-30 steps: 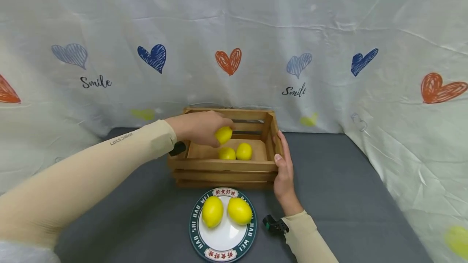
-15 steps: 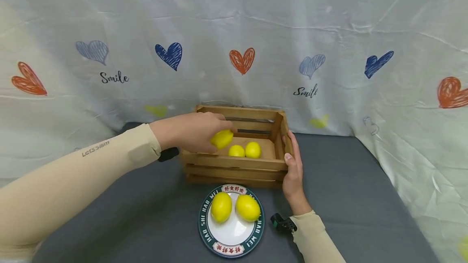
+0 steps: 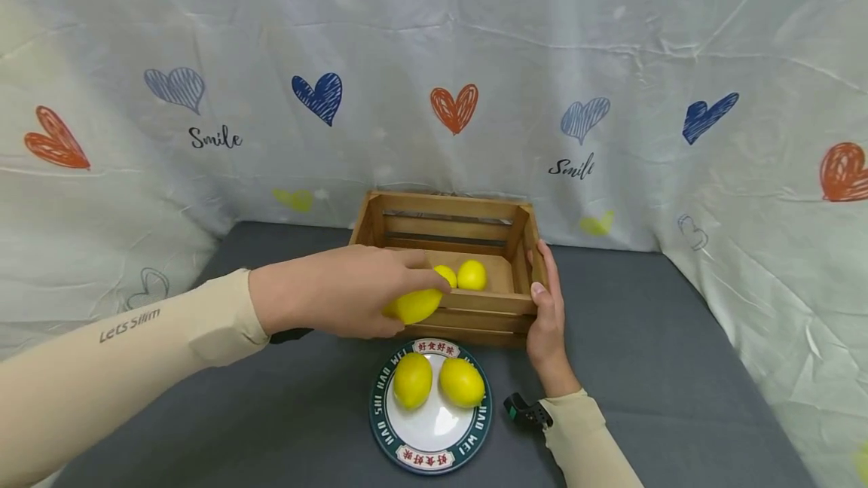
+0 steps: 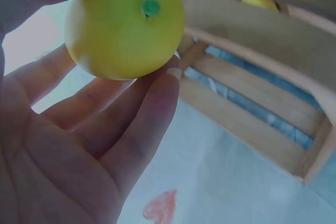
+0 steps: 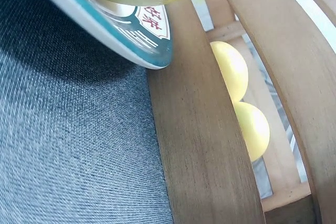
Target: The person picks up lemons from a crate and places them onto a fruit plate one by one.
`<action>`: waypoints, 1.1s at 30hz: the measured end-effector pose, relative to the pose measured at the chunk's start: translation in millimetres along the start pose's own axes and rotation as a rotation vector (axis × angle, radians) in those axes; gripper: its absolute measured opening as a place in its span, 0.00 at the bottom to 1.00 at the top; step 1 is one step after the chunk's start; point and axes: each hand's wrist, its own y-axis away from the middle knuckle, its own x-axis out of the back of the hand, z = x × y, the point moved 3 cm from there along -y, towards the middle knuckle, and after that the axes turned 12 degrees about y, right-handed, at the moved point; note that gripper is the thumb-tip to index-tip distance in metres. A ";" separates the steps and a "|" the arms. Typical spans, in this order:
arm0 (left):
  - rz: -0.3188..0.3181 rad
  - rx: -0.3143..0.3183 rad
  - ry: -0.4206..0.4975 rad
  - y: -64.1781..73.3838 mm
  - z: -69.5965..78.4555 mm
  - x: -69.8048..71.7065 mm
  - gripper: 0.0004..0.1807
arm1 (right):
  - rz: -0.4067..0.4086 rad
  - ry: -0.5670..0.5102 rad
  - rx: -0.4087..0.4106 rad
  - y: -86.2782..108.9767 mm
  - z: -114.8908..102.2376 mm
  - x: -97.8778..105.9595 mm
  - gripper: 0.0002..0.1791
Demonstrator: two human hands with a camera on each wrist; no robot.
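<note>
A yellow lemon (image 3: 415,307) is pinched between the thumb and fingers of my left hand (image 3: 342,288), in front of the crate's near wall in the head view. The left wrist view shows the lemon (image 4: 123,30) close up, green stem end facing the camera. My right hand (image 3: 548,330) holds the right end of the slatted wooden crate (image 3: 488,303), thumb at the front corner and fingers along the side. Inside the crate lie two lemons, one lemon (image 3: 472,275) in full sight and another lemon (image 3: 445,274) partly behind my left hand.
Just in front of the crate, a green-rimmed white plate (image 3: 430,435) bears a left lemon (image 3: 412,380) and a right lemon (image 3: 462,382). A dark grey cloth (image 3: 651,367) covers the table. Behind the crate hangs a pale curtain (image 3: 380,44) printed with hearts.
My left hand has lifted the lemon out of the crate, bringing it toward me over the near wall. The right hand stays at the crate's end. The head view has shifted slightly.
</note>
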 end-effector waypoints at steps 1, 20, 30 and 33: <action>-0.008 -0.015 -0.007 -0.5 2.9 -3.4 0.36 | -0.001 0.003 0.000 0.1 0.0 0.6 0.41; -0.166 -0.329 -0.109 -22.4 35.0 -105.5 0.33 | -0.012 0.004 0.016 -0.7 0.7 0.1 0.40; -0.181 -0.432 -0.162 -24.9 40.9 -140.1 0.31 | -0.015 -0.015 -0.003 0.8 -0.2 -0.9 0.40; -0.176 -0.425 -0.178 -26.3 38.6 -144.3 0.31 | -0.013 -0.009 -0.003 0.2 -0.4 0.4 0.40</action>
